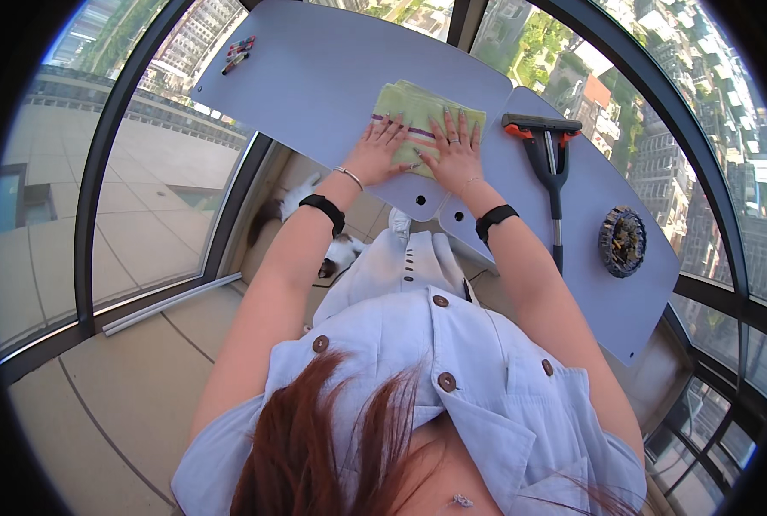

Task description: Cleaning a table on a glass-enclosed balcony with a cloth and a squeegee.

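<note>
A folded pale green towel [412, 95] with dark purple and pinkish stripes lies on the white table [340, 64], near its front edge. My left hand [378, 152] rests flat on the towel's left part, fingers spread. On the right part my right hand [457, 157] lies flat too, its fingers apart. Both palms press down on the cloth, and neither hand grips it. Layers of the fold show along the far edge.
Right of the towel lies a squeegee mop [545, 150] with a grey and orange head. A round dark tray of small bits [622, 242] sits farther right. Several markers [238, 54] lie far left. A cat [343, 253] is on the floor below; tall windows surround the table.
</note>
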A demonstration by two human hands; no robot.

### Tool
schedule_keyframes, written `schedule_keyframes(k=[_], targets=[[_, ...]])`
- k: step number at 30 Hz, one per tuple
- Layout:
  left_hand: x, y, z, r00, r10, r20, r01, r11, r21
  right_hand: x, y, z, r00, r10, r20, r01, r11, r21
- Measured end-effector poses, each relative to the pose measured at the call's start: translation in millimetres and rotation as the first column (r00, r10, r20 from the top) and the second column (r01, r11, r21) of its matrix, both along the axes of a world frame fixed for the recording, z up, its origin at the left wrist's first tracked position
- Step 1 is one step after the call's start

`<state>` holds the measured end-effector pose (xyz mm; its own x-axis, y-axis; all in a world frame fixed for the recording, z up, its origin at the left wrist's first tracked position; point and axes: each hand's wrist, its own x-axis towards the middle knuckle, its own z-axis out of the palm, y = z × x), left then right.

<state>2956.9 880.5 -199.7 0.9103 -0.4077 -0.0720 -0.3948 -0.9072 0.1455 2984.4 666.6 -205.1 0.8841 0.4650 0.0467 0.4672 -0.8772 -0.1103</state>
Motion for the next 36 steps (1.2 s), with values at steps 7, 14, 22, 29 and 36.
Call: schedule_keyframes(k=[7,14,22,29,36], targets=[[-43.0,37.3,14.0,0.954,0.298,0.02,-0.294,0.949,-0.114,-5.3,-0.6,0.9,1.0,0.012,-0.024,-0.013,0.999,-0.04],[-113.3,121.5,-9.2,0.848,0.526,0.059,-0.512,0.843,-0.162,-6.9,0.1,2.6,1.0,0.005,-0.029,-0.007,0.998,-0.057],[-129.5,168.0,-13.8,0.737,0.675,-0.029,-0.657,0.706,-0.266,-26.4,1.9,9.2,0.999,0.037,0.007,-0.037,0.999,-0.027],[-86.8,230.6,-21.8,0.679,0.73,0.078,-0.682,0.666,-0.301,-23.3,32.3,31.3,0.999,-0.017,-0.042,0.015,0.999,-0.048],[-25.4,293.8,-49.5,0.534,0.771,-0.347,-0.818,0.366,-0.444,-22.0,71.3,23.6,0.988,-0.066,-0.139,0.052,0.994,-0.098]])
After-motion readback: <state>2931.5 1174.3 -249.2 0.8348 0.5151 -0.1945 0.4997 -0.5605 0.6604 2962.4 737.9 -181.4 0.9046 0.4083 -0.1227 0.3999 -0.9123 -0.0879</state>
